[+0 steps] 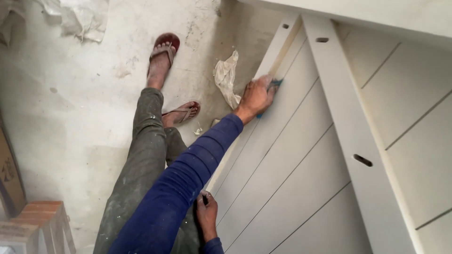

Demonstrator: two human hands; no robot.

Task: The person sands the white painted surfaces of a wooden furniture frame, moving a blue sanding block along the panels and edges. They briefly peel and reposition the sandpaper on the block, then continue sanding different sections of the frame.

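My left hand (255, 97) reaches out at the end of a blue sleeve and presses a small blue sanding pad (275, 83) against a pale, grooved door panel (292, 160) lying slanted in front of me. The pad sits near the panel's upper left edge. My right hand (207, 217) rests close to my body at the panel's lower left edge, fingers closed around a small dark stick-like object (205, 199). My legs in paint-spattered dark trousers (141, 155) stand to the left, feet in sandals (162, 51).
A crumpled pale rag (227, 77) lies on the dusty concrete floor (80, 103) beside the panel. A pale rail with slots (353, 141) crosses the panel. A wooden stool (42, 223) stands at lower left, and crumpled sheeting (77, 16) at top left.
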